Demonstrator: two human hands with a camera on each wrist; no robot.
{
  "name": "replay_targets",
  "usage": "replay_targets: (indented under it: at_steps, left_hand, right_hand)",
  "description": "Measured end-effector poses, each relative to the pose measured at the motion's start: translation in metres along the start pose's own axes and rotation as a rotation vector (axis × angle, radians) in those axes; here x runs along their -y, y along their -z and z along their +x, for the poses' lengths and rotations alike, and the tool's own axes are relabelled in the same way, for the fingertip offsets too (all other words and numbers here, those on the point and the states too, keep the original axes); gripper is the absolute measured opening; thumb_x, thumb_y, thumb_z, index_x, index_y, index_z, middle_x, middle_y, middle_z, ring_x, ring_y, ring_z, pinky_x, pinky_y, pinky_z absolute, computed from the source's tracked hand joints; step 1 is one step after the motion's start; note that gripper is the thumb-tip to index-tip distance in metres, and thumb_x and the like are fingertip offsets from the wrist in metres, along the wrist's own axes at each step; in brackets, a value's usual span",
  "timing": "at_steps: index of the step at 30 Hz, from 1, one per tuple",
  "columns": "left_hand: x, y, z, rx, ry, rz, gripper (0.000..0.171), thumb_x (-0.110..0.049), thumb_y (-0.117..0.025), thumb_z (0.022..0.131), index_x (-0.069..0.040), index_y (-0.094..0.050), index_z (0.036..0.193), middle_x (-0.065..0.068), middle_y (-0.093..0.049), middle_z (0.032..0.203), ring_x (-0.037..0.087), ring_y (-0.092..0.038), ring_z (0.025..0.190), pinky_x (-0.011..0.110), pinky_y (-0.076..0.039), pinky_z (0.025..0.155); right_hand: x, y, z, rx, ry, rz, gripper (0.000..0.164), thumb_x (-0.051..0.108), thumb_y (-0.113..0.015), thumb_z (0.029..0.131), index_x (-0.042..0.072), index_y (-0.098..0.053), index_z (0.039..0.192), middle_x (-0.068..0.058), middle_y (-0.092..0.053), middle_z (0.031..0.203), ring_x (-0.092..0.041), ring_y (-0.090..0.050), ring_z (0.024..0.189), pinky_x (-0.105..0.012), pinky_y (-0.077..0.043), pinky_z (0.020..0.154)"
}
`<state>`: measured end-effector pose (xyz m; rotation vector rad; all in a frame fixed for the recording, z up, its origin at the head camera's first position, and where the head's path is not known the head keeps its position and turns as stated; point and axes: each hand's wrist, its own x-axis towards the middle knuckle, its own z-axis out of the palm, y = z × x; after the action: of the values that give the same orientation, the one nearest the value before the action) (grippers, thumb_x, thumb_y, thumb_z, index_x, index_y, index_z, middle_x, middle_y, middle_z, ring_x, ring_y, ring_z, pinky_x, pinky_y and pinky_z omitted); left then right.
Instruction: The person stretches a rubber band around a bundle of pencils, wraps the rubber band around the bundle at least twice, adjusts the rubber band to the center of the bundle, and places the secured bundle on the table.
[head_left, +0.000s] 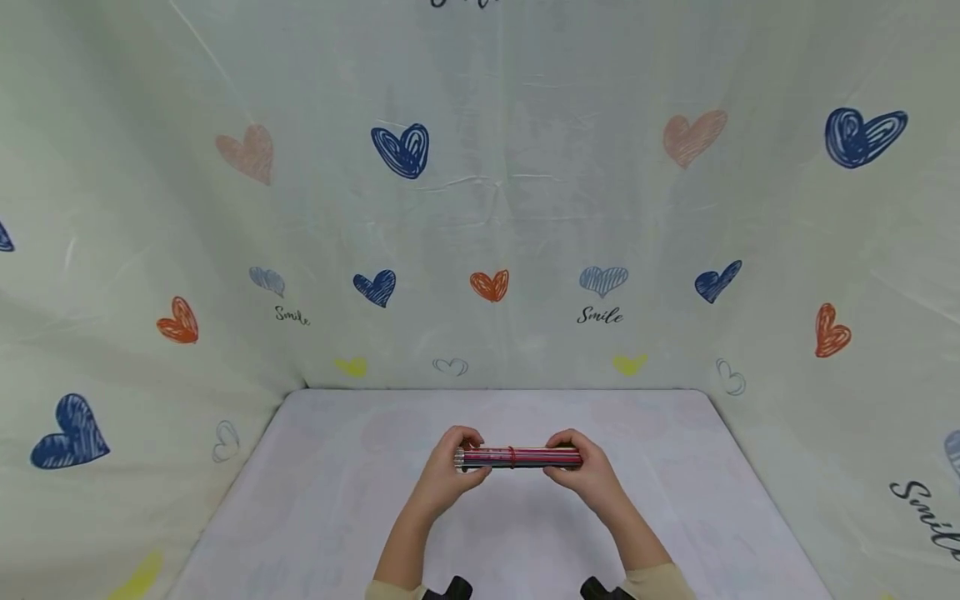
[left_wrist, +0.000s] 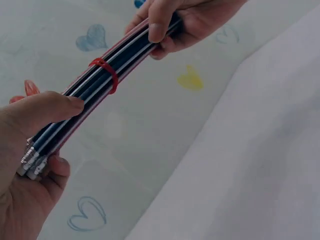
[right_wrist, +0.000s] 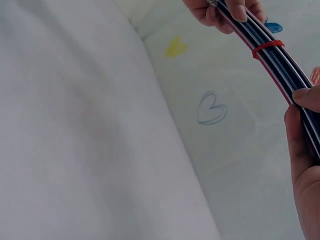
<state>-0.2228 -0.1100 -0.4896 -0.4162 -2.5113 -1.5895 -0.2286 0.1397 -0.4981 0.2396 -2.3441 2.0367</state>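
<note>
A bundle of striped pencils (head_left: 532,456) is held level above the table, spanning both hands. Around its middle runs a red rubber band (left_wrist: 106,74). My left hand (head_left: 444,473) grips the end with the erasers and metal ferrules (left_wrist: 33,162), thumb on the near side. At the opposite end my right hand (head_left: 588,473) holds the bundle between thumb and fingers. The stripes look dark blue, white and pinkish red. The tips at the right end are hidden by the right hand.
Below the hands spreads a white table top (head_left: 337,517). A pale curtain (head_left: 495,208) printed with hearts and the word Smile hangs behind the table and along both sides. Two black objects (head_left: 456,588) show near the forearms at the bottom edge.
</note>
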Motion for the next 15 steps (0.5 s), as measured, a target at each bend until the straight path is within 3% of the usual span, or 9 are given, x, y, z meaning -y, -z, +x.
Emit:
replay_targets:
  at_steps: [3, 7, 10, 15]
  left_hand:
    - [0.014, -0.006, 0.004, -0.050, 0.062, -0.076, 0.035, -0.005, -0.082, 0.076, -0.012, -0.061, 0.102, 0.002, -0.059, 0.104, 0.023, -0.054, 0.100, 0.043, -0.050, 0.083]
    - [0.034, -0.017, 0.006, -0.137, 0.104, -0.192, 0.032, -0.003, -0.080, 0.078, -0.008, -0.065, 0.105, 0.007, -0.061, 0.111, 0.025, -0.058, 0.106, 0.039, -0.051, 0.086]
    - [0.046, -0.024, 0.008, -0.183, 0.150, -0.295, 0.037, 0.001, -0.077, 0.080, -0.005, -0.064, 0.114, 0.012, -0.062, 0.117, 0.026, -0.061, 0.109, 0.027, -0.052, 0.085]
    - [0.065, -0.036, 0.011, -0.260, 0.222, -0.391, 0.041, 0.008, -0.075, 0.079, 0.004, -0.062, 0.118, 0.023, -0.062, 0.118, 0.031, -0.064, 0.103, 0.026, -0.053, 0.080]
  right_hand:
    - [-0.019, -0.005, 0.010, -0.064, -0.024, 0.061, 0.035, -0.010, -0.079, 0.073, 0.002, -0.064, 0.103, -0.010, -0.064, 0.098, -0.018, -0.060, 0.081, -0.027, -0.051, 0.067]
    - [-0.042, -0.010, 0.019, -0.144, -0.053, 0.116, 0.038, -0.012, -0.076, 0.074, -0.001, -0.065, 0.109, -0.014, -0.064, 0.102, -0.017, -0.062, 0.084, -0.024, -0.052, 0.071]
    - [-0.055, -0.010, 0.021, -0.166, -0.089, 0.156, 0.041, -0.010, -0.077, 0.076, -0.001, -0.065, 0.115, -0.017, -0.065, 0.111, -0.017, -0.063, 0.094, -0.023, -0.053, 0.076]
    - [-0.081, -0.008, 0.028, -0.190, -0.143, 0.186, 0.041, -0.003, -0.079, 0.078, -0.001, -0.065, 0.117, -0.017, -0.065, 0.117, -0.019, -0.064, 0.104, -0.026, -0.053, 0.081]
